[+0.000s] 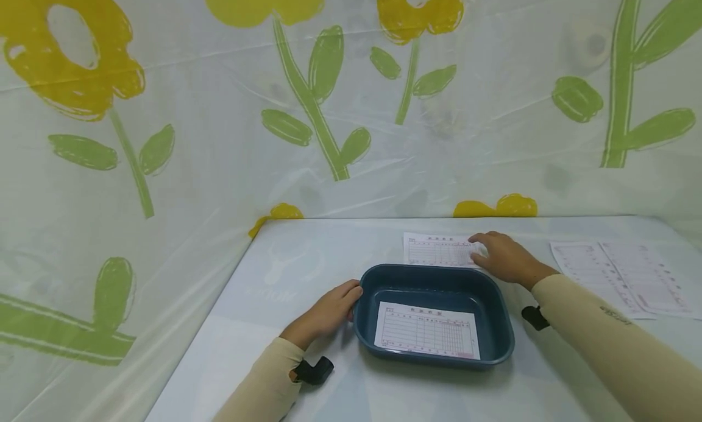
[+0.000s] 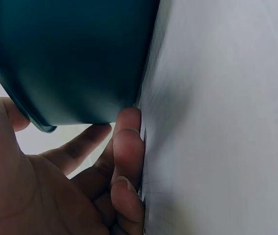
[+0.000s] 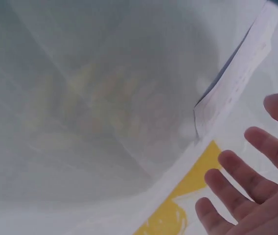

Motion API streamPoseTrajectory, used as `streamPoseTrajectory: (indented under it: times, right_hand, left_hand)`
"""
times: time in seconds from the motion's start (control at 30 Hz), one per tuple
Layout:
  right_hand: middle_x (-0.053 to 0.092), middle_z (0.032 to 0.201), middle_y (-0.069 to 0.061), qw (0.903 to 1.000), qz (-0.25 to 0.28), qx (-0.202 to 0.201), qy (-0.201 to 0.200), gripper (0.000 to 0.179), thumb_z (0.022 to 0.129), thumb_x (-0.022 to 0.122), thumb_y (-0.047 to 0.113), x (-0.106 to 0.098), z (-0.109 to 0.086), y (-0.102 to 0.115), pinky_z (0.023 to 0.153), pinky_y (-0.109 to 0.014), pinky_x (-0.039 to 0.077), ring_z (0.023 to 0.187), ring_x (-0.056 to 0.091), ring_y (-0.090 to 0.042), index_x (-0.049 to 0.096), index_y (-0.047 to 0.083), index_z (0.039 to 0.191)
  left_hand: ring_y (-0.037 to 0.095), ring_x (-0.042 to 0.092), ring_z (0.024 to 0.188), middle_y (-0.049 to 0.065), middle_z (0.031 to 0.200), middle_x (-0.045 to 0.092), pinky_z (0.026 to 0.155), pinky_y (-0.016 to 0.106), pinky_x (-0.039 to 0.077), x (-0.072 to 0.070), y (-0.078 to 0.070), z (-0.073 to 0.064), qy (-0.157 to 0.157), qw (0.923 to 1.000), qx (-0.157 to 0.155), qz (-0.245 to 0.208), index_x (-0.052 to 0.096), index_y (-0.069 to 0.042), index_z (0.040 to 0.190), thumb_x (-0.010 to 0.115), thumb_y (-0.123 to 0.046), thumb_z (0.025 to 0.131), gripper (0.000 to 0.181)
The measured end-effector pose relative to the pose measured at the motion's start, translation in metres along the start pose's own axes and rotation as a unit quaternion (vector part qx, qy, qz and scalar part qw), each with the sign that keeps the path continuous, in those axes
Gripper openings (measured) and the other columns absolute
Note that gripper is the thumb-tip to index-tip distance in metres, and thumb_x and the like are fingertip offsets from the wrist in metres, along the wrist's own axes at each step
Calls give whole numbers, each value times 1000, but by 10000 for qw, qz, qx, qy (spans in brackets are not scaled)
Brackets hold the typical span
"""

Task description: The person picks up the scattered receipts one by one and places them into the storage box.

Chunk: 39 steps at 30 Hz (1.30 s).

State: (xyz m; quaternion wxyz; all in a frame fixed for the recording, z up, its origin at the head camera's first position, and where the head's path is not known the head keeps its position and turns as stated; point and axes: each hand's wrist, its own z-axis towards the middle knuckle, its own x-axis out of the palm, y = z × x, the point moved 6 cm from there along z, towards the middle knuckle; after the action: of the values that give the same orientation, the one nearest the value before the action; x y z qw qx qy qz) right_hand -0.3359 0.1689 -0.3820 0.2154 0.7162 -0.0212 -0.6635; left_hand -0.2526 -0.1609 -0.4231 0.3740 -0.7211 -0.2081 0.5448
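Note:
A dark teal plastic basin (image 1: 496, 324) stands on the white table. My left hand (image 1: 329, 309) holds it by its left side; in the left wrist view the thumb is at the rim and the fingertips (image 2: 128, 120) are low against the outer wall. Flat inside lies a white printed form (image 1: 428, 330) with red lines. A similar form (image 1: 436, 249) lies behind the basin, its near edge close to the rim. Over that form's right end is my right hand (image 1: 507, 257), fingers spread and holding nothing, as the right wrist view (image 3: 256, 191) also shows.
Side by side on the right of the table lie two more printed sheets (image 1: 647, 276), partly behind my right forearm. A white curtain (image 1: 219, 166) with yellow flowers and green leaves hangs along the back and left. Each wrist carries a small black device (image 1: 315, 371).

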Motion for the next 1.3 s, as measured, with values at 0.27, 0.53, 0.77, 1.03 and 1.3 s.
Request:
streamPoseTrajectory:
  times: [0.27, 0.53, 0.77, 1.03, 1.3]
  right_hand:
    - [46, 145, -31, 9990, -193, 114, 375, 59, 94, 66, 27, 12, 18, -3, 108, -66, 33, 131, 44, -50, 48, -2, 142]
    - [44, 148, -30, 9978, -237, 190, 585, 69, 90, 70, 29, 20, 26, -13, 110, -66, 30, 133, 42, -50, 43, -2, 146]
    - [39, 150, -33, 9972, -84, 191, 723, 75, 91, 70, 32, 16, 26, -11, 110, -67, 28, 136, 37, -52, 38, -3, 149]
    - [38, 151, -33, 9964, -205, 250, 787, 78, 92, 70, 32, 19, 28, -13, 110, -66, 28, 137, 37, -52, 34, -2, 151]
    - [45, 146, -32, 9981, -388, 122, 454, 78, 87, 75, 31, 15, 29, -10, 107, -66, 34, 131, 44, -51, 38, 0, 149]
  left_hand:
    - [15, 56, 77, 0, 76, 57, 80, 37, 42, 2, -1, 0, 18, 10000, -54, -82, 59, -18, 123, 34, -40, 106, 37]
    - [15, 56, 76, 0, 77, 57, 78, 36, 42, 5, -3, 0, 15, 9999, -15, -145, 60, -17, 120, 36, -39, 106, 35]
    - [15, 56, 75, 0, 76, 58, 77, 37, 42, 3, -2, 0, -45, 10000, -49, -43, 59, -18, 118, 36, -40, 106, 34]
    - [15, 56, 75, 1, 77, 58, 75, 36, 42, 2, -1, 1, -67, 10000, -67, -13, 59, -19, 120, 35, -40, 106, 35]
    - [15, 56, 76, 0, 78, 58, 76, 36, 42, 3, -2, 1, -59, 9999, -102, 25, 59, -18, 122, 35, -39, 106, 36]
